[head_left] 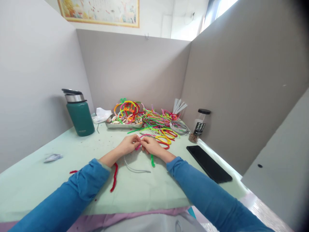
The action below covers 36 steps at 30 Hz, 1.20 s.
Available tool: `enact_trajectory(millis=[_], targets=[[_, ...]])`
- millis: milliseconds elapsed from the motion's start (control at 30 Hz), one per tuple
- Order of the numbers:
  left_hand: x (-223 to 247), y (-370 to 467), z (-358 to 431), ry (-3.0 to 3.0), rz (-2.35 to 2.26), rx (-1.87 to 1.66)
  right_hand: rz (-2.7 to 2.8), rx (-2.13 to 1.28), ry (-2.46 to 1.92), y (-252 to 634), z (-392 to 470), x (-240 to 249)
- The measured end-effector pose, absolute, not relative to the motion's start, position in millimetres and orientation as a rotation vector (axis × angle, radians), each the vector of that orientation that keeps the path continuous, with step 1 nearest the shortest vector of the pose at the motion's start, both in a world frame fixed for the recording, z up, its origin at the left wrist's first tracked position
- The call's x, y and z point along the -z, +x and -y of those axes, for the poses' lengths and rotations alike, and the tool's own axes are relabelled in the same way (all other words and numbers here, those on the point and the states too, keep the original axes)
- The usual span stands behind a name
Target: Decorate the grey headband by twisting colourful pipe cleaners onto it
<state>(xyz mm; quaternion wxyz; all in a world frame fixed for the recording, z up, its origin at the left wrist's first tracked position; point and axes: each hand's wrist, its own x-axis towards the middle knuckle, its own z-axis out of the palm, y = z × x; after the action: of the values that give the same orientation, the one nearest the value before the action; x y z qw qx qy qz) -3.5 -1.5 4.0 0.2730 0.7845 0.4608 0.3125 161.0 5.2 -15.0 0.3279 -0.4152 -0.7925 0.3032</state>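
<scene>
Both hands meet over the middle of the table, fingertips pinched close together. My left hand (129, 144) is closed on a pink pipe cleaner (138, 147), part of which shows below the fingers. My right hand (151, 145) pinches the same pink strand from the other side; more pink shows above its knuckles. Fingers hide most of the piece. A grey wire (136, 170) curves over the table below the hands. By my right wrist lies a short green pipe cleaner (152, 160), and a red pipe cleaner (114, 178) lies beside my left forearm.
A metal tray (124, 126) holds bent pipe-cleaner shapes, with a heap of loose pipe cleaners (156, 118) to its right. Yellow and red loops (166, 137) and coiled wire (180, 128) lie nearby. A green bottle (80, 117) stands left; a jar (199, 127) and black phone (209, 163) are right.
</scene>
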Motion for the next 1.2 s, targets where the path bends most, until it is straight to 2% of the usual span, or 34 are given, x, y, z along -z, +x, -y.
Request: enact_trajectory(millis=[633,1200], targets=[[-6,-6,4,2.488,-1.290,-0.859,2.087,-0.841,-1.061,162,-2,11],[-13,-3,9,2.184,-1.222,-0.900,2.051,-0.898,-1.063,163,-3,11]])
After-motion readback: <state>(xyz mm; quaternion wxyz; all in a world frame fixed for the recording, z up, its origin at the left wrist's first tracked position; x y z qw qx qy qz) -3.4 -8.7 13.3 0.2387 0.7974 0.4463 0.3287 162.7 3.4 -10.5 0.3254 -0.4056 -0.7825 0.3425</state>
